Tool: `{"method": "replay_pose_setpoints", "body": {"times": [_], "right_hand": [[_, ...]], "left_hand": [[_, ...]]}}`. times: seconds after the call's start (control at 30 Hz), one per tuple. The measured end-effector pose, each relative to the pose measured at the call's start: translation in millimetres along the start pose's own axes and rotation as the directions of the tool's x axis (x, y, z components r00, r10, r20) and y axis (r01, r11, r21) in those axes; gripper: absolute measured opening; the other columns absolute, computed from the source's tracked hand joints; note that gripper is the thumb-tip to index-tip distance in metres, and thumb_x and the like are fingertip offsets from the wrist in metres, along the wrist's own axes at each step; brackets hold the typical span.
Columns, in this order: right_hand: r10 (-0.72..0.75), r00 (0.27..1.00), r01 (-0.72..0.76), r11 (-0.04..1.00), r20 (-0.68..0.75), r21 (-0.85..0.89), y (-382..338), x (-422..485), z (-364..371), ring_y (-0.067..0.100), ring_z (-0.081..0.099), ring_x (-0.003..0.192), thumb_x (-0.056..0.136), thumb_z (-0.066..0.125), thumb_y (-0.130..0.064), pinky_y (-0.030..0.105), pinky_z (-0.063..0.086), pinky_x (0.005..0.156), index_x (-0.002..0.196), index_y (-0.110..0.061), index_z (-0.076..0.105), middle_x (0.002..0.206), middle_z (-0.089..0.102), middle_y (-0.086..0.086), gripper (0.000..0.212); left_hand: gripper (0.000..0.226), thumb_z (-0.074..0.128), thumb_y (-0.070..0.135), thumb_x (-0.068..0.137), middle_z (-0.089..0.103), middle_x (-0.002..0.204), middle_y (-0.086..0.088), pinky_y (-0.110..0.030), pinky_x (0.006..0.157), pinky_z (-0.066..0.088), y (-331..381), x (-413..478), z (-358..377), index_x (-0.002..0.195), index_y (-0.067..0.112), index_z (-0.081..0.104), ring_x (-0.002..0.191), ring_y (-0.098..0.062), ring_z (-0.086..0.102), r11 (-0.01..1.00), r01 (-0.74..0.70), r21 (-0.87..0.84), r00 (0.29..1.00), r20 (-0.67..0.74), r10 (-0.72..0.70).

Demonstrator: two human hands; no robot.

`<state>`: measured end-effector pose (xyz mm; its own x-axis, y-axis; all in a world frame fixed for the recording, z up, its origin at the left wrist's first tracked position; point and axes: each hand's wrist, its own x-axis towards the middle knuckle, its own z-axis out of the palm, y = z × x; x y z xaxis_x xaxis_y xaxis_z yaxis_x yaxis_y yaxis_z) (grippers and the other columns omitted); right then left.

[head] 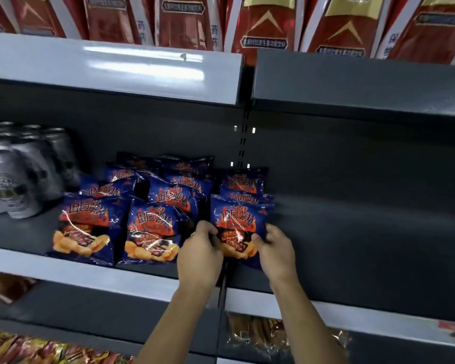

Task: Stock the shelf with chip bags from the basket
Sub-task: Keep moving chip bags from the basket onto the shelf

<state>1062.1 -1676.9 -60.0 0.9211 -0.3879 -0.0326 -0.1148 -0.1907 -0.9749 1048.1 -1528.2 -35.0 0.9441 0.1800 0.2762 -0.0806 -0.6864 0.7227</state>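
Observation:
Several dark blue chip bags with flame print stand in rows on the grey middle shelf. The front right chip bag stands upright at the shelf's front, with two more behind it. My left hand grips its lower left edge, and my right hand pinches its lower right edge. Two other front bags stand to the left. The basket is out of view.
Silver cans stand at the shelf's left end. Red boxes line the shelf above. Packaged snacks lie on the lower shelf, with more at the bottom left. The shelf right of the bags is bare.

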Motion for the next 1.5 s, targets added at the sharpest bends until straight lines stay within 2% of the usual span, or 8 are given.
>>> {"method": "replay_pose_setpoints", "body": {"times": [0.2,0.43,0.53,0.63,0.8,1.03,1.23,1.5], "right_hand": [[-0.003,1.0,0.003,1.0,-0.025,0.013,0.6,1.9,-4.7,0.015,0.069,0.106,0.09,0.073,-0.028,0.045,0.056,0.098,0.133,-0.024,0.062,0.117,0.072,-0.001,0.045],[0.004,0.993,0.01,0.993,-0.122,0.121,-12.8,-7.4,-15.8,0.014,0.065,0.111,0.092,0.072,-0.023,0.031,0.052,0.099,0.131,-0.018,0.062,0.121,0.068,-0.002,0.04],[-0.04,0.976,0.079,0.981,-0.216,0.176,-21.2,-9.4,-22.8,0.012,0.066,0.107,0.095,0.068,-0.019,0.022,0.05,0.093,0.115,-0.019,0.069,0.111,0.071,-0.004,0.021],[-0.074,0.96,0.134,0.969,-0.271,0.209,-25.1,-12.7,-35.4,0.012,0.068,0.099,0.095,0.067,-0.016,0.03,0.054,0.092,0.095,-0.027,0.07,0.099,0.073,-0.007,0.012],[0.002,0.932,0.155,0.901,-0.362,0.405,-25.7,-29.9,-89.3,0.015,0.066,0.076,0.097,0.062,-0.008,0.028,0.052,0.064,0.09,-0.018,0.07,0.084,0.072,0.001,0.014],[0.087,0.829,0.252,0.824,-0.553,0.507,-0.2,-75.3,-221.9,0.02,0.061,0.064,0.101,0.057,-0.009,0.03,0.051,0.057,0.091,-0.009,0.065,0.073,0.065,0.006,0.014],[0.182,0.645,0.337,0.804,-0.743,0.49,57.2,-138.7,-340.8,0.021,0.059,0.06,0.099,0.058,-0.007,0.028,0.05,0.054,0.093,-0.007,0.063,0.071,0.065,0.007,0.008],[0.475,0.413,0.33,0.717,-0.777,0.614,223.3,-235.2,-442.8,0.018,0.054,0.058,0.101,0.057,-0.01,0.027,0.045,0.051,0.095,-0.008,0.063,0.072,0.064,0.007,0.009]], "left_hand": [[0.029,0.058,0.016,0.092,0.051,0.133,-0.002,-0.04,0.076,0.056,-1.3,-0.6,7.1,0.119,0.021,0.068,0.107,-0.025,0.06,0.994,-0.09,0.059,0.996,0.022,0.089],[0.036,0.06,0.02,0.091,0.054,0.116,-0.004,-0.043,0.072,0.056,5.8,-1.9,7.0,0.127,0.018,0.063,0.102,-0.025,0.058,0.991,-0.12,0.058,0.993,0.021,0.119],[0.025,0.06,0.023,0.093,0.056,0.113,0.0,-0.036,0.073,0.055,16.2,-1.6,4.4,0.117,0.019,0.063,0.091,-0.018,0.061,0.987,-0.152,-0.059,0.988,-0.014,0.152],[0.014,0.06,0.022,0.094,0.063,0.103,0.008,-0.029,0.077,0.053,35.0,-5.3,6.7,0.107,0.022,0.064,0.087,-0.006,0.061,0.954,-0.205,-0.218,0.976,0.021,0.215],[0.014,0.061,0.016,0.092,0.066,0.082,0.011,-0.017,0.068,0.046,88.3,-27.4,34.7,0.087,0.029,0.063,0.078,-0.003,0.06,0.867,-0.244,-0.434,0.912,0.201,0.357],[0.01,0.06,0.021,0.093,0.064,0.077,0.009,-0.01,0.061,0.042,194.8,-99.1,110.3,0.085,0.025,0.065,0.073,0.0,0.058,0.739,-0.179,-0.65,0.728,0.417,0.544],[0.014,0.059,0.023,0.093,0.064,0.069,0.01,-0.026,0.063,0.05,268.5,-206.0,183.7,0.079,0.026,0.06,0.063,-0.006,0.061,0.702,-0.088,-0.707,0.46,0.596,0.658],[0.009,0.06,0.024,0.091,0.067,0.072,0.002,-0.03,0.059,0.047,268.5,-376.7,312.4,0.083,0.02,0.063,0.059,-0.016,0.061,0.84,-0.068,-0.539,0.183,0.821,0.541]]}}
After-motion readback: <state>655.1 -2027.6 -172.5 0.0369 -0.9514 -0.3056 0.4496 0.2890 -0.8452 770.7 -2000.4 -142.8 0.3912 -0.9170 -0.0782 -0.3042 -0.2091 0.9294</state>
